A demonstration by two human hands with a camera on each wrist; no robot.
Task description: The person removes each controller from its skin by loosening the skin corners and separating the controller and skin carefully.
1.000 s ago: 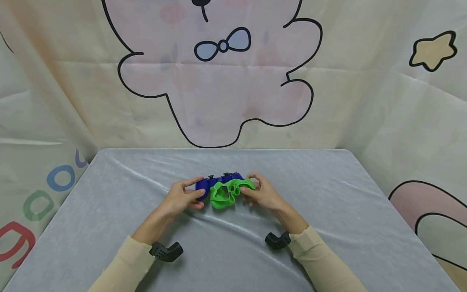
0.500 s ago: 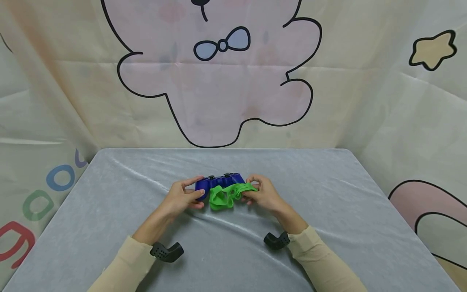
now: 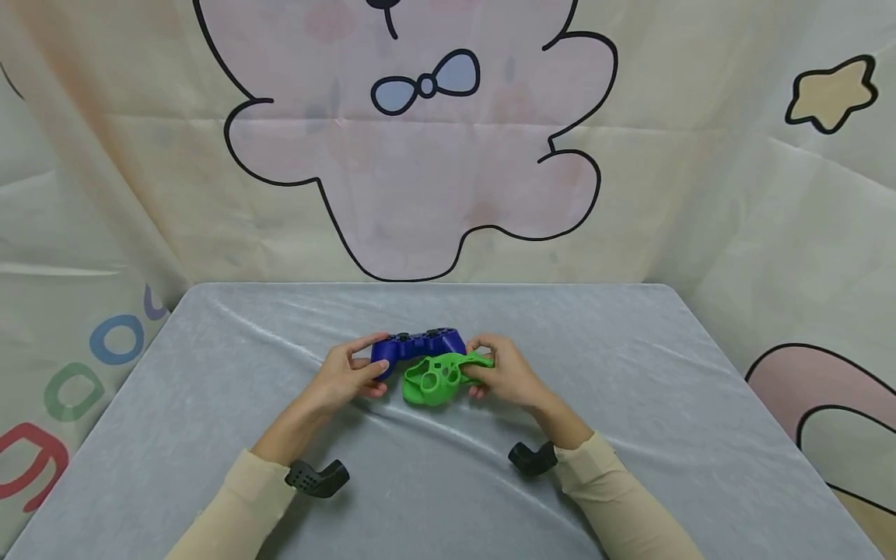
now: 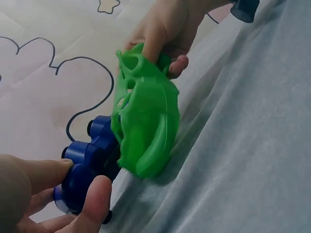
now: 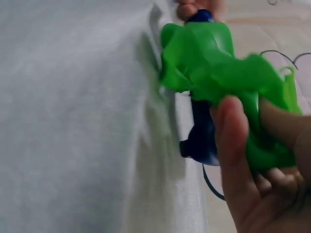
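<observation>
My left hand [image 3: 350,371] grips one handle of a blue game controller [image 3: 427,343], thumb in front and fingers behind, as the left wrist view also shows. A soft green silicone controller cover [image 3: 435,381] with cut-out holes hangs in front of the controller, apart from being fitted over it. My right hand [image 3: 505,372] pinches the cover's right end between thumb and fingers. In the right wrist view the green cover [image 5: 209,58] looks bent and hides much of the blue controller [image 5: 201,138]. Whether the cover touches the controller, I cannot tell.
A grey cloth with folds covers the table [image 3: 434,482]. Behind it hangs a pale curtain [image 3: 686,194] printed with cartoon shapes. Black wrist-worn devices [image 3: 318,478] sit at both sleeve cuffs.
The green cover has twisted in my right hand, so its holed face now turns toward the head camera. The controller has stayed nearly in place, shifting slightly left in my left hand.
</observation>
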